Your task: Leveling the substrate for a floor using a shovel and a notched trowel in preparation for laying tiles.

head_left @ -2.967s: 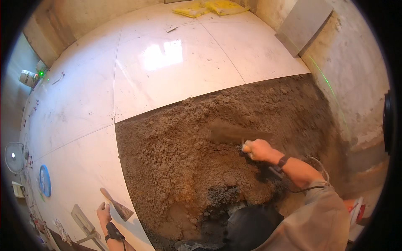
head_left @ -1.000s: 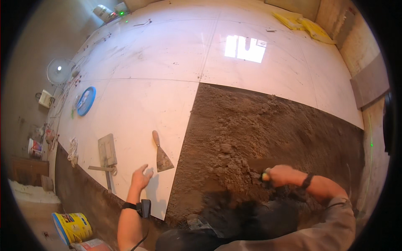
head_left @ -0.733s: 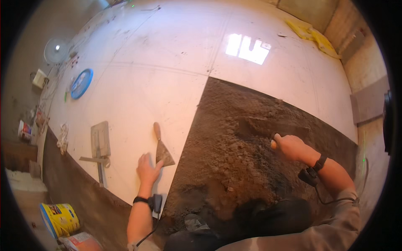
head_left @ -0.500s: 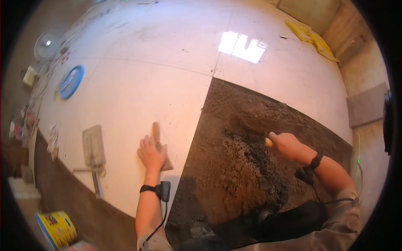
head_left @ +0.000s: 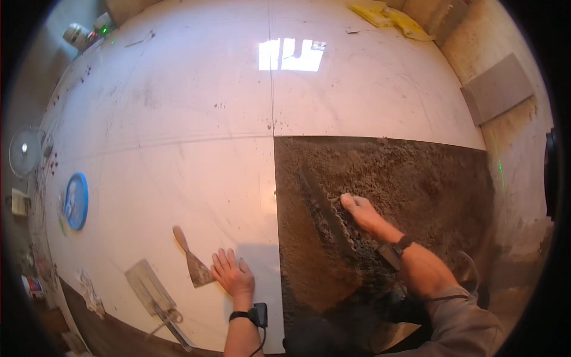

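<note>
My left hand lies flat on the pale floor tile, fingers spread, close to the tile's right edge. Its fingertips are beside the blade of a putty knife with a wooden handle. Further left rests a rectangular flat trowel on the same tile. Over the brown mortar bed, my right hand is closed round the handle of a long plastering trowel. Its dark, dirty blade slants across the loose mortar, and my fingers hide most of the handle.
A blue round lid-like object lies on the tiles at the left, with a fan beyond it. Yellow packaging sits at the far right by the wall. A grey tile piece leans against the right wall.
The view has swung round. The trowel in my right hand has turned from lying crosswise to slanting toward me. My left hand, earlier over the putty knife, now rests to its right.
</note>
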The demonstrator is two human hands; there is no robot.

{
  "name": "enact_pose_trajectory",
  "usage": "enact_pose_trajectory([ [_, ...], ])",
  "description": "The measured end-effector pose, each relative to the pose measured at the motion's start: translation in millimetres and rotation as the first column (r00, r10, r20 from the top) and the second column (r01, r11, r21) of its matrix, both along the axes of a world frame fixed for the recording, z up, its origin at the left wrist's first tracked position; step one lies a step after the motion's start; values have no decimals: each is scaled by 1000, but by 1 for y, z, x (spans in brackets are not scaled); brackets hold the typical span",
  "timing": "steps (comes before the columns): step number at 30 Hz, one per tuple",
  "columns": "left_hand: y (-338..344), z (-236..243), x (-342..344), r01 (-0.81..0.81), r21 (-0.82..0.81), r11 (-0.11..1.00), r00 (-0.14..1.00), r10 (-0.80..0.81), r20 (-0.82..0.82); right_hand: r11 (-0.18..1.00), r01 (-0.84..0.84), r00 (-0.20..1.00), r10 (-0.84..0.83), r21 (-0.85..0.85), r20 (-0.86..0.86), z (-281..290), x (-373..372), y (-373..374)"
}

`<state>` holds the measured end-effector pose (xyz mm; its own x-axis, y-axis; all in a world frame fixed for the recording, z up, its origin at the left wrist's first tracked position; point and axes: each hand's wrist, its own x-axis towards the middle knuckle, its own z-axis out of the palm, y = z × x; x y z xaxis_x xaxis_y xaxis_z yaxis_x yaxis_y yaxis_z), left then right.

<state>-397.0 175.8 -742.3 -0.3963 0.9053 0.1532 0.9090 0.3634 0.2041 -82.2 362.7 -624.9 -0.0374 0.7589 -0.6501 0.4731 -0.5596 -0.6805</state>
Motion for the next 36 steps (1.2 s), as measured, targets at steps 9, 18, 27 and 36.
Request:
enact_pose_trajectory([
  [9, -1, 0, -4, -8, -66, 998, 1000, 9, 12, 909, 311, 863, -392, -276, -318, -16, -101, 72],
  [18, -3, 5, -7, -13, -60, 998, 1000, 15, 26, 905, 297, 834, -402, -305, -379, -15, -114, 78],
  [27, 3, 2, -2, 2, -19, 1000, 1000, -2, -4, 904, 335, 869, -405, -266, -285, -30, -130, 35],
  [36, -2, -5, 4, -24, 47, 999, 997, 27, -66, 949, -293, 952, 300, -120, 51, -58, -74, -198],
])
